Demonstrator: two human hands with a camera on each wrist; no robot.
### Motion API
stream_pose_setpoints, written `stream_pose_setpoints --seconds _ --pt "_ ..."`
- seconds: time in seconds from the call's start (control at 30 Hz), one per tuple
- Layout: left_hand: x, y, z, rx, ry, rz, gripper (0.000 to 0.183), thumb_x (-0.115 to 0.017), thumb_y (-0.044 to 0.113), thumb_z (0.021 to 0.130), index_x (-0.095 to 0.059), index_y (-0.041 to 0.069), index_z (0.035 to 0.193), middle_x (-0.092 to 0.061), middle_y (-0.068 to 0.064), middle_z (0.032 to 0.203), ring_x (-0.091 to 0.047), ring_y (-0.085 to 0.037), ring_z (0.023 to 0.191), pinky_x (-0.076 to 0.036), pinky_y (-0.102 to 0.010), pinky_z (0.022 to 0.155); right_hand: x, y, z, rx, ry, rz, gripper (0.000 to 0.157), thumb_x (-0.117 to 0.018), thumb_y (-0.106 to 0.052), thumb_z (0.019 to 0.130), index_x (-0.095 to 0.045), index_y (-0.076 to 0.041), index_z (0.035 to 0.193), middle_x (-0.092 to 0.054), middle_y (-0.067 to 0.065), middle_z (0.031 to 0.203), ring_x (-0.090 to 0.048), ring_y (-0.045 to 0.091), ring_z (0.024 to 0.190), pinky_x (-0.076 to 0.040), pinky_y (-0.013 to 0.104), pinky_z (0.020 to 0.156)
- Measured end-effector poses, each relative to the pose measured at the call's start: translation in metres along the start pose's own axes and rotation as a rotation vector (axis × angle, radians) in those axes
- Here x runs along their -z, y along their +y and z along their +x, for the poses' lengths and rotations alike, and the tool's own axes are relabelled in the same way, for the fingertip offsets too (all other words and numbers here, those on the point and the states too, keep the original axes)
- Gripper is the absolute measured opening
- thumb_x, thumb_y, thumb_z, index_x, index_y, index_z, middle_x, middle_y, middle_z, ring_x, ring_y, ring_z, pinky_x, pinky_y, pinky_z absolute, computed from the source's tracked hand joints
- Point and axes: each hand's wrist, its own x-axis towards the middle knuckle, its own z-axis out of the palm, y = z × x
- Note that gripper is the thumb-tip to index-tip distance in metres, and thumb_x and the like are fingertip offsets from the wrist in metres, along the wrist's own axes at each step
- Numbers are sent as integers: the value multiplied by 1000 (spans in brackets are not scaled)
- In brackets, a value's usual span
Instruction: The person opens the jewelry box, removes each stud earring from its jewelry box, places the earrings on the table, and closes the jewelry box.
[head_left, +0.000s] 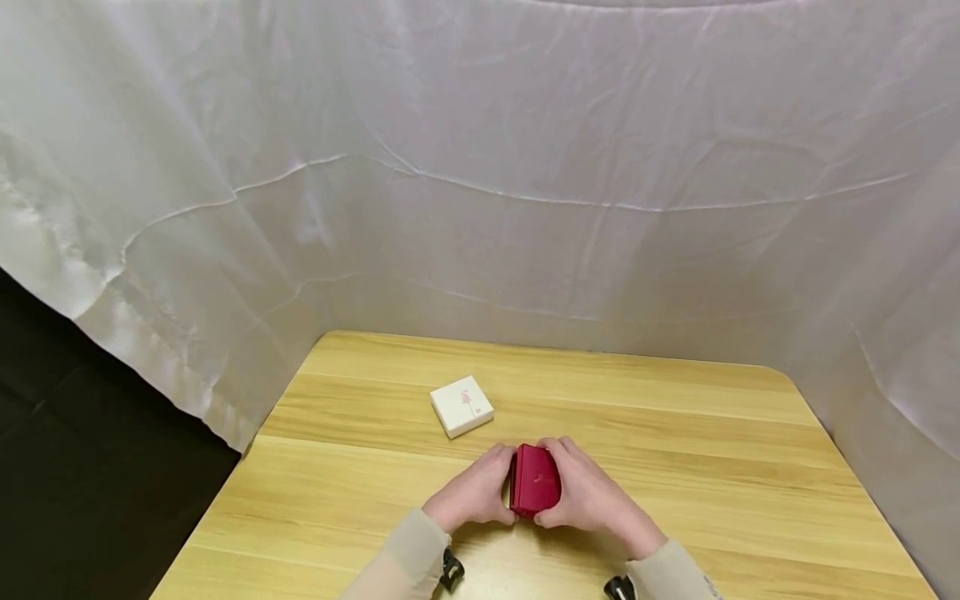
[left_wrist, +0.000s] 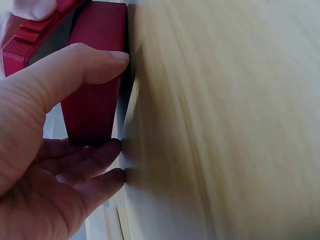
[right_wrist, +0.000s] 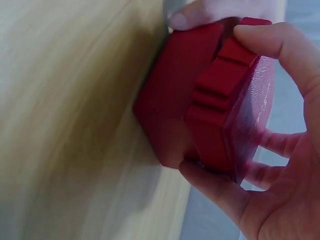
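A small red box (head_left: 536,483) with angled sides is held between both hands just above or on the table, and a gold mark shows on its lid. My left hand (head_left: 480,490) grips the lower part, its thumb (left_wrist: 85,62) lying across a side wall in the left wrist view. My right hand (head_left: 588,492) holds the lid (right_wrist: 212,120) between thumb and fingers. In the right wrist view the lid stands tilted away from the base (right_wrist: 170,95), leaving a gap at one side. What lies inside is hidden.
A white square box (head_left: 459,404) with a pink flower print lies beyond the hands, to the left. The wooden table (head_left: 712,442) has a pale curtain (head_left: 562,233) behind it and at its sides. Dark cloth (head_left: 90,467) hangs at the far left.
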Motion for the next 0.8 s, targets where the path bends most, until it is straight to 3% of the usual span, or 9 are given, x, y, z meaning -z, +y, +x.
stream_pose_setpoints --seconds 0.27,0.5,0.8 --pt "-1 1 0 39 -12 33 82 -94 18 58 -51 1 125 -54 -1 110 -53 -8 100 -45 -23 97 12 6 -2 -59 -13 52 90 -93 -25 57 -47 -4 132 -52 7 113 -54 15 88 -53 34 74" --pt "-2 3 -3 44 -11 18 91 -95 22 57 -49 -3 131 -56 -6 114 -55 -12 102 -46 -28 99 23 13 -7 -146 -1 73 96 -94 -26 56 -47 -4 136 -50 9 117 -55 18 89 -53 34 73" --pt "-2 3 -5 52 -19 25 96 -93 28 62 -45 -3 138 -54 -7 124 -53 -13 112 -42 -27 103 37 36 -9 -185 30 45 96 -93 -26 58 -47 -3 139 -46 13 119 -55 21 86 -54 33 67"
